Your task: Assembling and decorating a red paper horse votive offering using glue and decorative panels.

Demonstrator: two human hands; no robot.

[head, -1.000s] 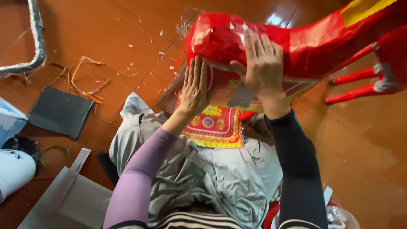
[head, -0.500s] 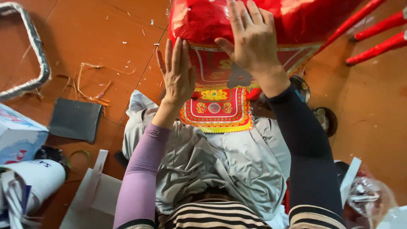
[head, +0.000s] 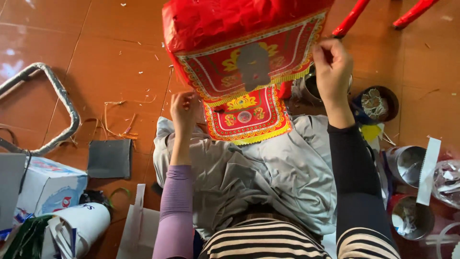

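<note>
Red paper form (head: 239, 43) – left hand (head: 184, 112), right hand (head: 331, 72) pinch its lower corners

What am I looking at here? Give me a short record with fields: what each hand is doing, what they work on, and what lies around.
Left hand: pinches the lower left edge of the red paper figure.
Right hand: pinches its right edge.
Decoration: red and gold patterned panel hanging over the lap.
Left of person: dark grey sheet, cardboard box.
Right of person: metal tins.
Floor: brown tiles with paper scraps.
</note>
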